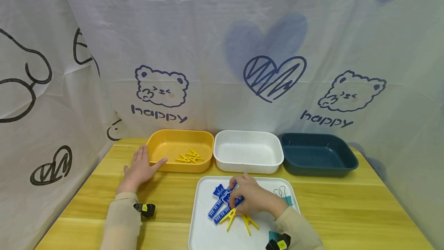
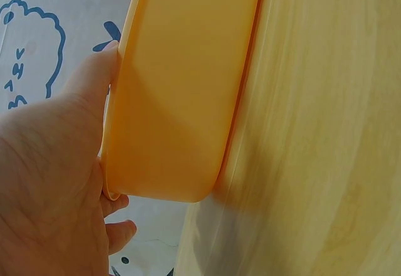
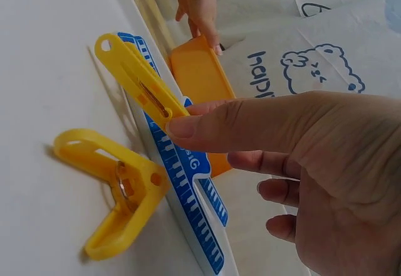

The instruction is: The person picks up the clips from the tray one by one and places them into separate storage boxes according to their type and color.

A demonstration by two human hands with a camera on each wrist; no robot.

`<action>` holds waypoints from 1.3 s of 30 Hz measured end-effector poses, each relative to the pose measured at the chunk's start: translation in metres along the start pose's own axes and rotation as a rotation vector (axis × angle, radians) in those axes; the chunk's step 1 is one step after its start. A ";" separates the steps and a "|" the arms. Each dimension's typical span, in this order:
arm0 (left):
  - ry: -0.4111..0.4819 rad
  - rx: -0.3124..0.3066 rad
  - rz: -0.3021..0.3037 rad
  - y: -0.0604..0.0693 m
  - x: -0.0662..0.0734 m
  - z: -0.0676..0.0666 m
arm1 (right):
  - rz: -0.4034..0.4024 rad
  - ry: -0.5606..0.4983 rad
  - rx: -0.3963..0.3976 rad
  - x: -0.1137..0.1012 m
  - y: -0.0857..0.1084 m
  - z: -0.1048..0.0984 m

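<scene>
Yellow clip (image 3: 125, 69); right grip (image 3: 332, 157) pinches it; spring (image 3: 158, 101) visible: right wrist only

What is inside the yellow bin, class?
Overlapping yellow clips lie in the bin; their exact count is unclear. Its floor beneath them and near inner wall are hidden.

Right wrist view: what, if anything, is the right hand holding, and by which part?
A yellow clip: the right hand pinches it between thumb and index finger, by the end opposite its rounded, holed tip.
</scene>
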State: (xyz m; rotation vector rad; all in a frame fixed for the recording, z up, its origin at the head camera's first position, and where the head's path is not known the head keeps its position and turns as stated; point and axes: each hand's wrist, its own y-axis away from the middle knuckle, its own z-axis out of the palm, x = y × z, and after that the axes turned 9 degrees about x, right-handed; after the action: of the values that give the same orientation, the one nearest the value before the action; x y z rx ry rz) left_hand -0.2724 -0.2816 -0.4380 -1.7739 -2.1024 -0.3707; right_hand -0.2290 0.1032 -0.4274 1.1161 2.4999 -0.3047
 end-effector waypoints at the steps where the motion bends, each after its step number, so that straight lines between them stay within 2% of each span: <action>1: 0.000 -0.001 0.001 0.000 0.000 0.000 | -0.001 0.000 0.002 0.000 0.000 -0.001; 9: -0.004 -0.003 0.001 0.000 -0.001 0.001 | 0.010 -0.016 0.008 -0.002 0.000 -0.006; 16: -0.012 0.001 -0.002 0.000 0.000 0.000 | -0.004 -0.028 0.046 0.001 0.001 -0.010; 26: -0.003 -0.004 -0.002 0.002 0.001 -0.001 | -0.048 -0.086 0.154 0.007 0.002 -0.012; 33: 0.001 0.003 0.004 0.001 0.004 -0.001 | -0.004 -0.087 0.227 0.007 0.001 -0.014; 39: 0.004 0.004 -0.003 0.003 0.004 -0.003 | -0.003 -0.099 0.312 0.004 -0.009 -0.015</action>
State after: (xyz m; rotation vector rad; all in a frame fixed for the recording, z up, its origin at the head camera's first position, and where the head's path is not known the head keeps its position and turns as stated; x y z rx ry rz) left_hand -0.2699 -0.2791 -0.4340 -1.7668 -2.1019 -0.3701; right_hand -0.2417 0.1054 -0.4154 1.1791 2.4217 -0.7524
